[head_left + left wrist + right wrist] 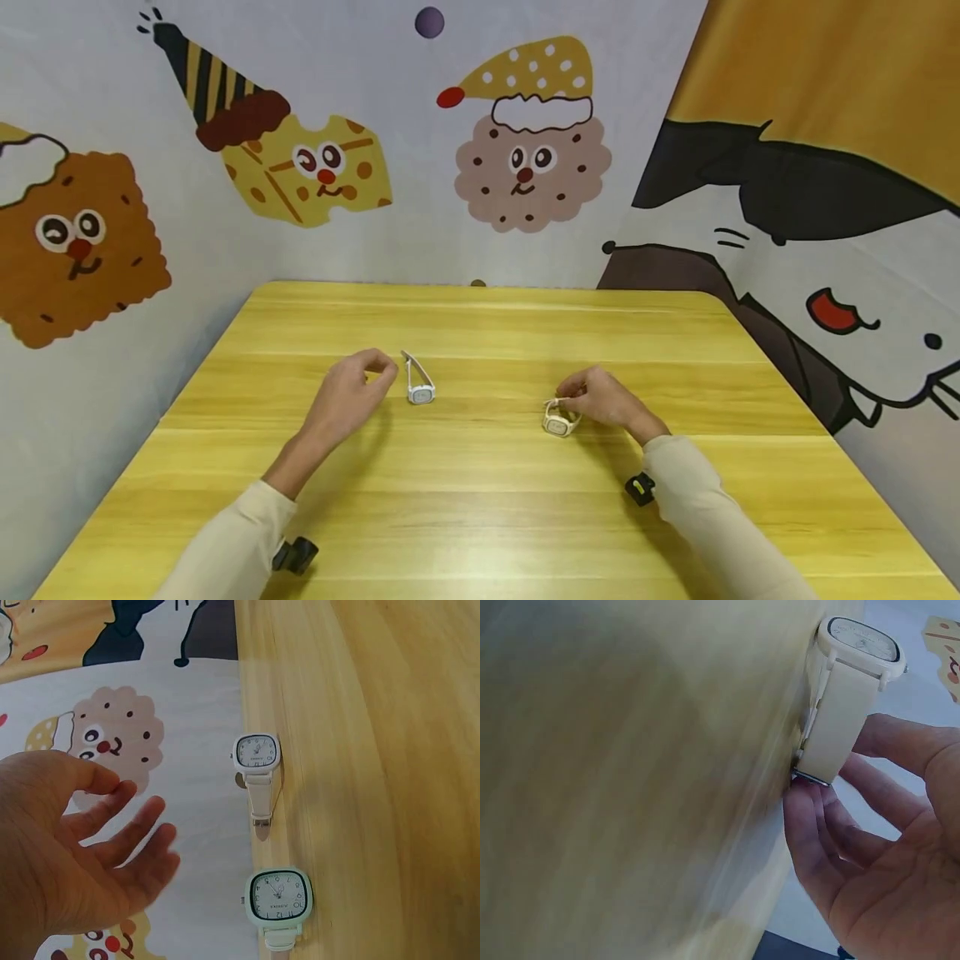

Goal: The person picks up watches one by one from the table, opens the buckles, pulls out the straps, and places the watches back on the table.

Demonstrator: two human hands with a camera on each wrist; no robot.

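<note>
A pale wristwatch [422,394] lies on the table [480,508] left of centre, its strap reaching away toward the back. My left hand [352,392] hovers just left of it, holding nothing; its fingers [154,847] are loosely bent. In the left wrist view the nearer watch [280,896] has a mint-tinted case, with a white watch [256,752] beyond it. My right hand [603,398] is at a cream wristwatch [557,426] right of centre. In the right wrist view the right hand [900,840] pinches the cream strap [840,720] near its metal buckle end.
Behind the table hangs a pale cloth [420,250] printed with cartoon biscuits and cheese. To the right, the cloth shows a large cartoon cat [795,275]. Small black cameras [296,554] are worn at both wrists, over cream sleeves [705,500].
</note>
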